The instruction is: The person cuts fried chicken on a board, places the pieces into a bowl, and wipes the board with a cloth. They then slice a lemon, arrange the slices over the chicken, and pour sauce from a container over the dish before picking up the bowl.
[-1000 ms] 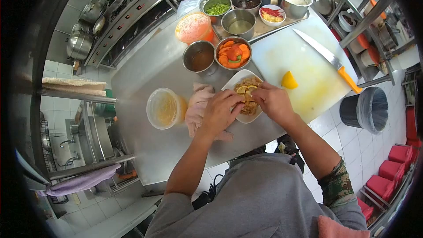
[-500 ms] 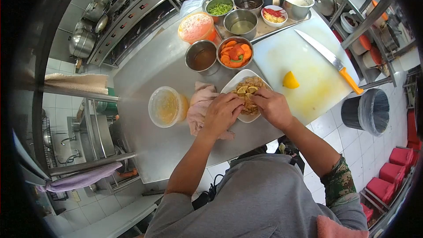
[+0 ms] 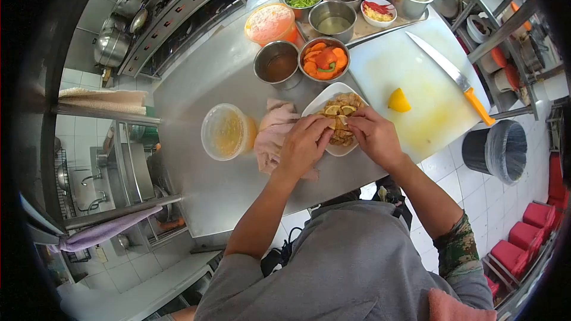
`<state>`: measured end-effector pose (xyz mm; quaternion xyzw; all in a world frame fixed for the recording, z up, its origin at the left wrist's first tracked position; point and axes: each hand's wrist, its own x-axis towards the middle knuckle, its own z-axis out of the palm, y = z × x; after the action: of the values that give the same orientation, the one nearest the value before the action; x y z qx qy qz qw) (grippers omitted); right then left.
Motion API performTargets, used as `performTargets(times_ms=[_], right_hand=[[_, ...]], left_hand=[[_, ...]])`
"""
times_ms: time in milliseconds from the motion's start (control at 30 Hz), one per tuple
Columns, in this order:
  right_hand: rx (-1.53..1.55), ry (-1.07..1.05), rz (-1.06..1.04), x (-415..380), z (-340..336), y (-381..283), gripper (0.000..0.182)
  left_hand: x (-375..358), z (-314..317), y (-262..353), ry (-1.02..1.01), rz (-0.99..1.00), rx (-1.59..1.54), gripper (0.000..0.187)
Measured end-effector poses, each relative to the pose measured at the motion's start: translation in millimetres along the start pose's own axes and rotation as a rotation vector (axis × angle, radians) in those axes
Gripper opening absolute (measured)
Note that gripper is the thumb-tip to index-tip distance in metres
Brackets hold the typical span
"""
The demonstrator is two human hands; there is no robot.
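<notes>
A white dish holds browned pieces of meat, with lemon slices laid along the top. Over its middle, my left hand and my right hand meet from either side, fingertips pinched at a pale lemon slice between them; the fingers partly hide it. Beside my left hand lies a crumpled pink cloth. A cut piece of lemon rests on the white cutting board, right of the dish.
A knife with an orange handle lies on the board's right side. Left of the cloth stands a plastic tub. Behind the dish are a bowl of carrot slices, a bowl of brown liquid and an orange tub. Steel bowls line the back.
The view has shifted slightly, so the table's things appear a little to the right. Both hands stay over the dish, with fingertips slightly moved around the lemon slices.
</notes>
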<state>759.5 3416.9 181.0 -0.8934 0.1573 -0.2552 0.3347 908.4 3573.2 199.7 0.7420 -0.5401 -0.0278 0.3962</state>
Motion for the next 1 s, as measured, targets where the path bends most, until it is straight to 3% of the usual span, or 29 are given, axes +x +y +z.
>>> performTargets(times_ms=[267, 367, 433, 500, 600, 767, 867, 967, 1000], right_hand=[[-0.030, 0.011, -0.025, 4, -5, -1, 0.016], [0.040, 0.015, 0.049, 5, -30, -11, 0.018], [0.100, 0.039, 0.135, 4, -47, -10, 0.019], [0.145, 0.041, 0.202, 10, -62, -17, 0.020], [0.268, 0.039, 0.269, 40, -61, -42, 0.019], [0.332, -0.296, 0.001, 102, 20, -93, 0.024], [0.323, -0.422, 0.060, 131, 107, -102, 0.035], [0.336, -0.408, 0.182, 144, 196, -100, 0.035], [0.320, -0.401, 0.232, 147, 213, -100, 0.034]], left_hand=[[-1, -4, -8, -0.069, -0.014, 0.069, 0.017], [-18, -42, -11, 0.129, -0.005, 0.171, 0.022], [-43, -83, -13, 0.306, -0.205, 0.088, 0.018], [-75, -126, -11, 0.444, -0.475, 0.224, 0.013], [-128, -155, -33, 0.639, -0.667, 0.258, 0.014], [-171, -142, -70, 0.788, -0.916, 0.000, 0.035], [-165, -147, -123, 0.769, -0.927, -0.121, 0.046], [-123, -162, -112, 0.746, -1.070, -0.466, 0.044], [-125, -160, -118, 0.710, -1.048, -0.447, 0.044]])
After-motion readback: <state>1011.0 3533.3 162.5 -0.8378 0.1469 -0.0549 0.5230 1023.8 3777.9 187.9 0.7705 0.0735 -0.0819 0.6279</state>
